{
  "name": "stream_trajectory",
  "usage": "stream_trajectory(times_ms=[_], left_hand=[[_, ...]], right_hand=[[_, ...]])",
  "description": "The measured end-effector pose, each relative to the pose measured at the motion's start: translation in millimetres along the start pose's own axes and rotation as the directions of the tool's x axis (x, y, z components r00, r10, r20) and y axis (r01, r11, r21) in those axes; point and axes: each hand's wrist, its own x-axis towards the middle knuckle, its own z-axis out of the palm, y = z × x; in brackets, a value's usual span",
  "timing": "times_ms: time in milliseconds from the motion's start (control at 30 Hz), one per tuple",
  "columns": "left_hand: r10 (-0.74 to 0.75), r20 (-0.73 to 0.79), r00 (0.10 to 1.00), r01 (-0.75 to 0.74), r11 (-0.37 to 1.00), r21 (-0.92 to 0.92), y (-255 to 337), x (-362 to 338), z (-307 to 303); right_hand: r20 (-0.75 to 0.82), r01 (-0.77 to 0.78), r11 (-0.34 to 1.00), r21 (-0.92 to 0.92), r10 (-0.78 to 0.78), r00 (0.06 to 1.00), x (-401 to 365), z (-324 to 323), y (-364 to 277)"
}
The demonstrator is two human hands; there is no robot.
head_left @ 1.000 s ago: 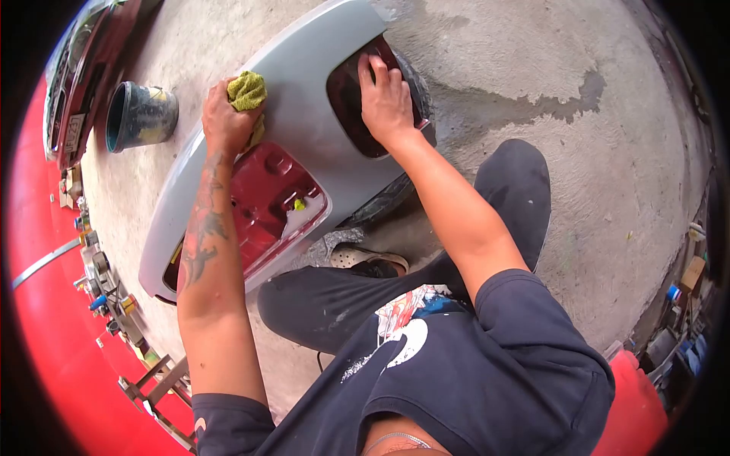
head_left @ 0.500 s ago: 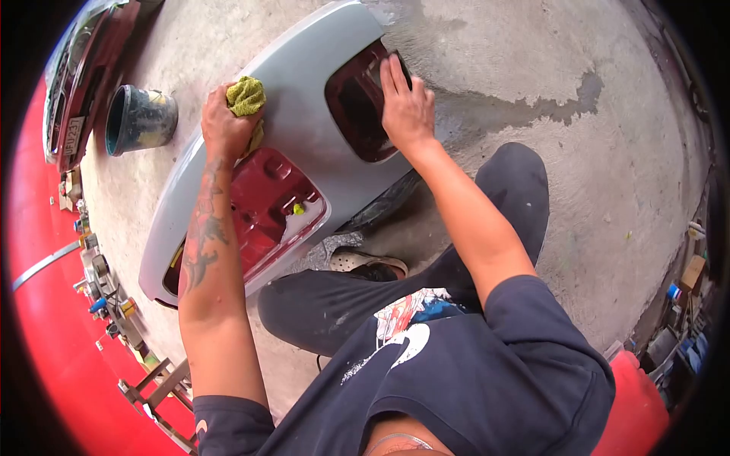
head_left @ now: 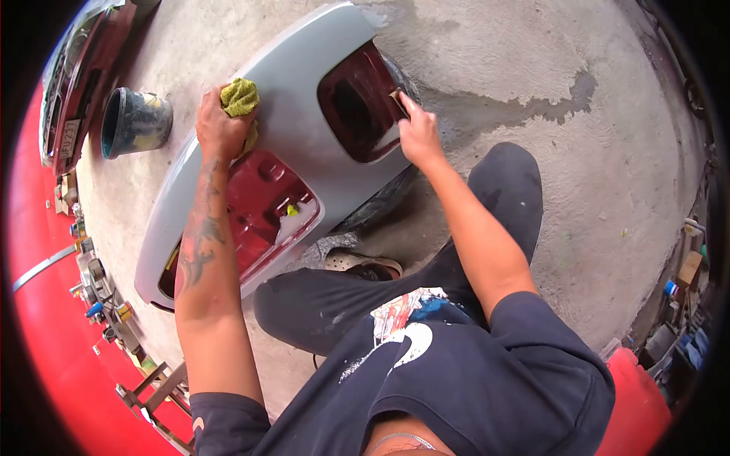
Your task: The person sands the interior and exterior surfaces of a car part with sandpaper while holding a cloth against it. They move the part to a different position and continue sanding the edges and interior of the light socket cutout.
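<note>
A grey-primed car body panel (head_left: 293, 114) with two large openings lies tilted across the floor in front of me. Dark red metal shows through the openings. My left hand (head_left: 219, 128) is closed around a yellow-green cloth (head_left: 240, 97) at the panel's upper left edge. At the right-hand opening, my right hand (head_left: 420, 135) is closed on a thin, dark piece that looks like sandpaper (head_left: 398, 99), held by the opening's outer rim. Most of that piece is hidden by my fingers. A small yellow-green bit (head_left: 292, 210) lies inside the left-hand opening.
A paint-stained bucket (head_left: 148, 121) stands on the concrete left of the panel. Beyond it is a dark red car part with a number plate (head_left: 69, 138). My shoe (head_left: 346, 261) is close to the panel's near edge. Assorted items line the right wall, including a cardboard box (head_left: 690, 268).
My right hand has moved down along the outer rim of the opening, its fingers going from stretched out to curled. My left hand stays on the cloth; the view has shifted slightly.
</note>
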Motion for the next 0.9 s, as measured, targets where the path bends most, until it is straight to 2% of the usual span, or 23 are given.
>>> stream_trajectory(times_ms=[67,100,167,200,267,333,367,400,433,500,533,567,633,667,700,767,800,833,900], left_hand=[[0.007,0.002,1.0,-0.007,1.0,-0.021,-4.7,2.8,1.7],[0.004,0.0,1.0,-0.004,1.0,-0.024,-5.5,5.4,2.7],[0.008,0.015,1.0,-0.007,0.999,-0.041,-8.9,3.3,2.9],[0.005,0.026,1.0,-0.004,0.999,-0.039,-9.6,0.1,1.9],[0.016,0.009,1.0,-0.015,1.0,-0.01,-6.8,3.4,2.3],[0.007,0.008,1.0,-0.007,1.0,-0.018,-8.3,2.5,3.7],[0.012,0.011,1.0,-0.012,1.0,-0.017,-9.5,3.8,3.9],[0.008,0.012,1.0,-0.008,1.0,-0.017,-10.4,4.7,3.7],[0.017,0.011,1.0,-0.017,0.999,-0.027,-11.2,4.0,4.0],[0.025,0.006,1.0,-0.025,0.999,-0.039,-12.9,3.3,5.5],[0.027,0.009,1.0,-0.027,0.999,-0.019,-13.8,3.6,5.5],[0.033,0.01,0.999,-0.033,0.999,0.001,-13.9,5.4,5.5],[0.041,0.003,0.999,-0.041,0.999,-0.021,-9.4,5.8,2.6],[0.045,0.006,0.999,-0.045,0.998,-0.039,-8.6,4.3,1.7],[0.042,0.011,0.999,-0.042,0.998,-0.036,-9.7,3.4,2.0],[0.037,0.008,0.999,-0.036,0.998,-0.054,-12.9,4.7,4.1],[0.028,0.011,1.0,-0.028,0.998,-0.052,-13.6,3.8,4.7],[0.027,0.003,1.0,-0.027,0.999,-0.033,-13.1,4.1,5.3],[0.032,-0.001,0.999,-0.032,0.999,-0.01,-12.9,4.3,4.6]], right_hand=[[0.08,-0.062,0.968,0.244,0.043,0.996,30.2,-12.2,-23.5],[-0.032,0.187,0.975,0.116,-0.184,0.982,53.7,-0.6,-20.3],[-0.013,0.358,0.929,-0.091,-0.361,0.933,80.6,2.3,-26.2],[-0.007,0.35,0.933,-0.087,-0.352,0.936,68.8,3.3,-22.5],[0.022,0.387,0.877,-0.285,-0.397,0.917,40.8,-6.1,-9.9],[0.122,0.324,0.815,-0.48,-0.304,0.945,-5.6,-16.8,0.1],[0.168,0.34,0.761,-0.553,-0.298,0.94,-25.9,-19.7,14.5],[0.213,0.355,0.701,-0.619,-0.285,0.934,-39.8,-25.0,15.4],[0.22,0.357,0.701,-0.617,-0.281,0.934,-48.5,-25.7,15.5],[0.318,0.382,0.561,-0.735,-0.212,0.924,-55.5,-27.6,10.1],[0.339,0.435,0.469,-0.769,-0.277,0.899,-55.6,-23.1,-4.3],[0.466,0.492,0.495,-0.716,-0.186,0.865,-59.4,-19.9,-20.0],[0.45,0.65,0.506,-0.567,-0.472,0.759,-73.9,-10.2,-31.5],[0.521,0.647,0.531,-0.546,-0.389,0.759,-69.5,-12.8,-28.8],[0.517,0.663,0.577,-0.477,-0.427,0.742,-58.9,-23.7,-20.2],[0.409,0.566,0.56,-0.605,-0.392,0.824,-43.9,-42.0,-6.5],[0.394,0.546,0.603,-0.582,-0.378,0.838,-45.4,-41.1,-7.4],[0.399,0.551,0.602,-0.578,-0.38,0.834,-48.3,-34.4,-10.6],[0.459,0.521,0.576,-0.631,-0.264,0.848,-61.0,-7.1,-26.6]])
